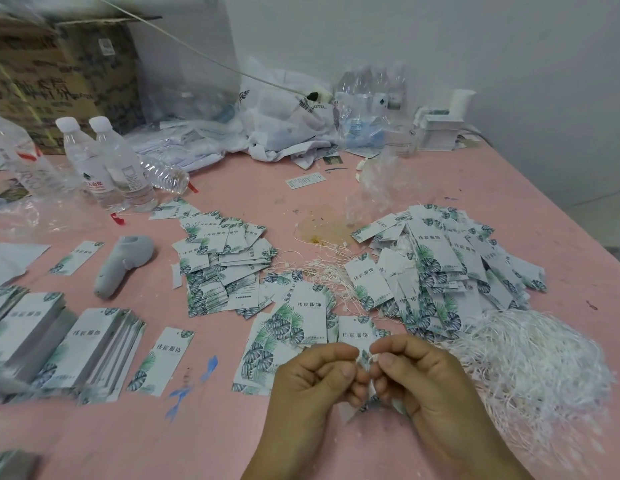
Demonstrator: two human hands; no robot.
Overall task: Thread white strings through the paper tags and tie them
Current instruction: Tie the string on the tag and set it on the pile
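Both hands are up close now, low in the middle of the view, just above the pink worktop [336, 202]. My left hand [315, 379] has its fingers [336, 355] curled in, pinching a tag [365, 403] by its top edge; only slivers of that tag show between and under the hands. My right hand [423, 372] is curled too, thumb and forefinger pinched on a bit of white string [373, 357] right at the tag's top. Whether the string is through the hole yet, I cannot tell; the knuckles hide it.

Handling, as I judge it: the tag is light card, stiff enough to hold flat but easy to crease, so I'd grip it near the hole end, with the pinch close to the punch so it doesn't flap. The string looks thin, limp and slippery, so take it right by its tip, or it'll buckle instead of feeding.

The loose strings [530, 355] lie in a fluffy heap to the right, tangle-prone, so pull one at a time. Behind it sits a strung pile [450, 265]; unstrung tags [222, 268] are heaped centre-left, and neat stacks [76, 344] wait at far left.
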